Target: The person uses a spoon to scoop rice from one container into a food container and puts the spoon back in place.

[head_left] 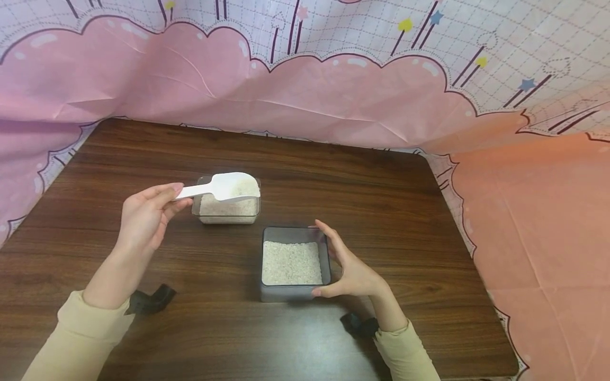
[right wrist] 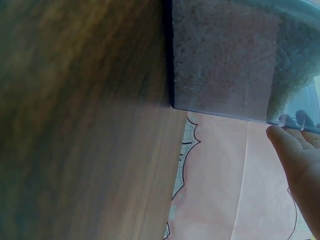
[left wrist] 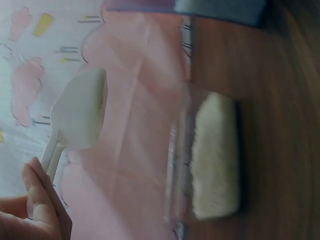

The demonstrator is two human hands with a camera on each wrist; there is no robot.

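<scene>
My left hand (head_left: 147,214) pinches the handle of a white plastic scoop (head_left: 229,186), which has some pale grains in its bowl. The scoop is held above a small clear container (head_left: 229,218) that holds white, rice-like grains. In the left wrist view, the scoop (left wrist: 77,112) is raised, apart from the clear container (left wrist: 216,160). With thumb and fingers spread round its right side, my right hand (head_left: 350,270) grips a grey see-through square container (head_left: 288,293). Similar grains (head_left: 292,263) fill much of it. In the right wrist view, fingertips touch its rim.
Both containers stand on a dark brown wooden table (head_left: 381,201). A pink and white patterned cloth (head_left: 305,106) hangs behind the table and along its sides. Black straps (head_left: 151,299) show beneath both wrists.
</scene>
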